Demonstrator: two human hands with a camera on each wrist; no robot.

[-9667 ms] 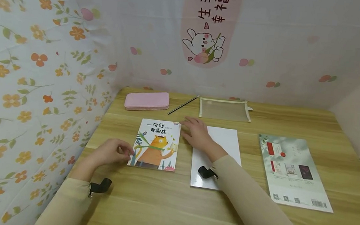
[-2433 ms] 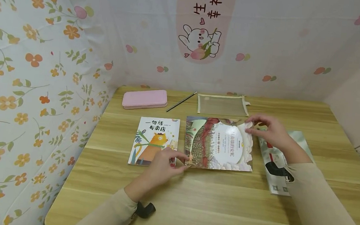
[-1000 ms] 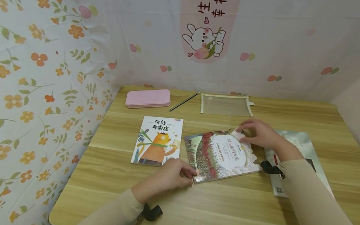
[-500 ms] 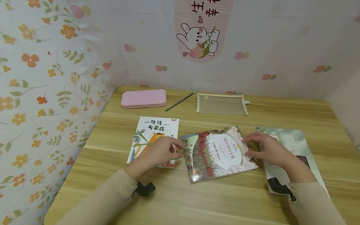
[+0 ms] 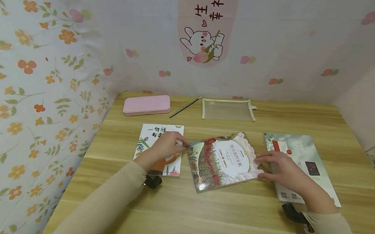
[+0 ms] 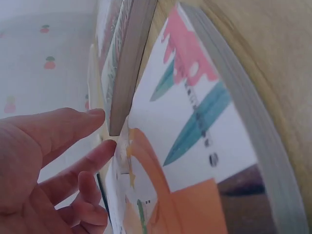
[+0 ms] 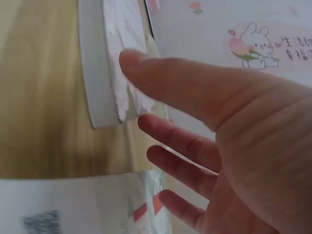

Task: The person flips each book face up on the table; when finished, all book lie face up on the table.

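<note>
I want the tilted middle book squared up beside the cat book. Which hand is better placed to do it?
Probably the left hand: its fingers touch the middle book at the corner nearest the cat book. The right hand only rests at the far edge.

R hand (image 7: 229,161) open, thumb on book (image 7: 105,73) corner; bunny wall sticker (image 7: 253,44) behind.

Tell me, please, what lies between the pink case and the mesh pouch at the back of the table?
A thin dark pencil lies there at a slant, seen from the head view.

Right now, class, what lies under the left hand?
Under the left hand lies the orange cat book on the table. The hand and sleeve cover most of its cover picture.
</note>
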